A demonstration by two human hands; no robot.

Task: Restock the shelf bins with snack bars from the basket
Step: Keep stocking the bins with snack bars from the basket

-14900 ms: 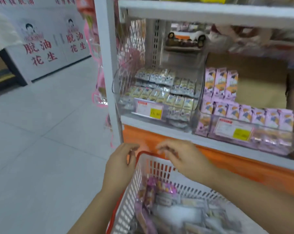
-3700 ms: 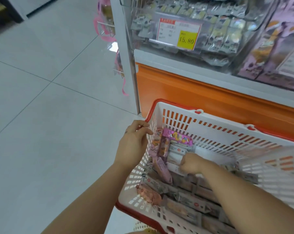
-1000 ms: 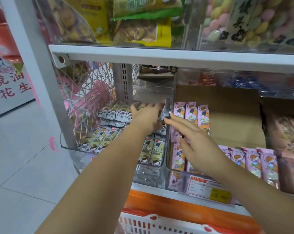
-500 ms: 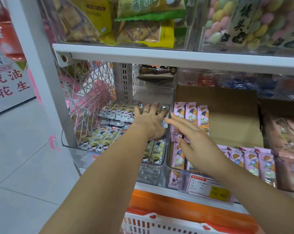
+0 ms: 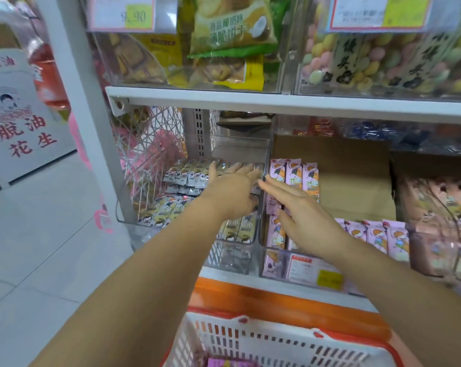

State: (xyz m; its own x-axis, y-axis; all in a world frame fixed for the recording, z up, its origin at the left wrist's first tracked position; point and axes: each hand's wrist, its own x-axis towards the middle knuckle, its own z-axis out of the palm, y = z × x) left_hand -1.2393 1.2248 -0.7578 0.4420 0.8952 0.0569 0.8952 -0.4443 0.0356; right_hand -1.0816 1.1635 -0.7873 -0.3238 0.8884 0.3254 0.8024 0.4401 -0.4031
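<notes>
**Left hand (image 5: 232, 192) has let go of its bar since a second ago and gone flat, so both hands are empty now.**

Your left hand rests with straight, spread fingers on the back row of grey bars (image 5: 187, 176) in the clear bin (image 5: 232, 260) at 11 o'clock. Your right hand (image 5: 303, 215), fingers straight too, sits against the pink bars (image 5: 294, 173) at 1 o'clock. I'd press that row level, nudge it snug to the bin wall, then head back to the basket (image 5: 277, 340) at 6 o'clock, where more stock's waiting.

Left bin (image 5: 229, 258) beside right bin (image 5: 279, 260) on shelf (image 5: 224, 274) (basket (image 5: 277, 343) below, nearer).
</notes>
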